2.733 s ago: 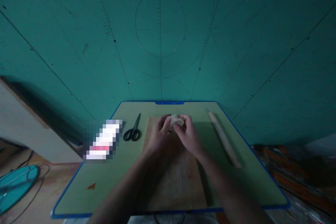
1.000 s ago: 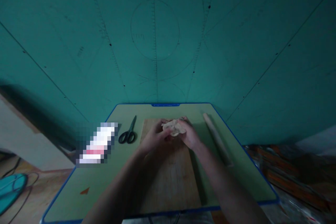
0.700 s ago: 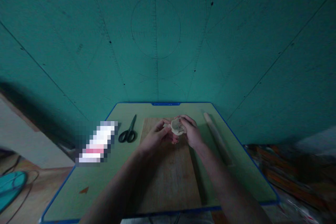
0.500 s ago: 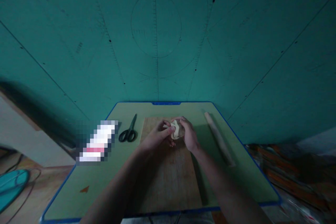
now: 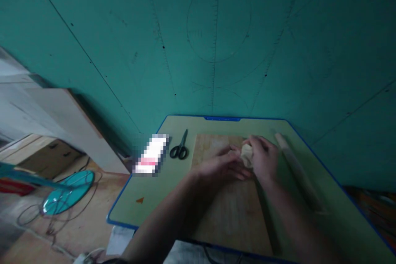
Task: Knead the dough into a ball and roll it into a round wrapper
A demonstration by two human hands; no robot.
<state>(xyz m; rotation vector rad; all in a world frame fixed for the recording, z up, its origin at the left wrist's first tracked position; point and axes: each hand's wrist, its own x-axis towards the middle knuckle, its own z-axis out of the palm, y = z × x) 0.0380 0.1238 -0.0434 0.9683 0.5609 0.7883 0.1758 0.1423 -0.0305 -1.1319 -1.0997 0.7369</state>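
Note:
Over the far half of a wooden cutting board (image 5: 230, 214), both hands meet around a small, pale, crumpled piece of dough (image 5: 246, 156). My right hand (image 5: 264, 159) grips it from the right, thumb and fingers closed around its edge. From the left, my left hand (image 5: 227, 164) pinches at the dough's near side with thumb and forefinger, its other fingers stretched beneath. Fingers and blur hide part of the dough. To the right of the board lies a wooden rolling pin (image 5: 298, 169). Black-handled scissors (image 5: 180, 150) rest left of the board, blades pointing away.
A blurred-out phone-like bright object (image 5: 151, 154) lies at the left of the green, blue-edged table (image 5: 167, 198). Nearer is a small orange-brown triangle (image 5: 140, 200). A green wall (image 5: 213, 90) stands behind the table. On the floor at left are a turquoise round base (image 5: 69, 192) and cables.
The view has swung left, shifting everything rightward in the picture. My right hand has closed further over the dough, and my left hand has turned, its fingers now lower and straighter.

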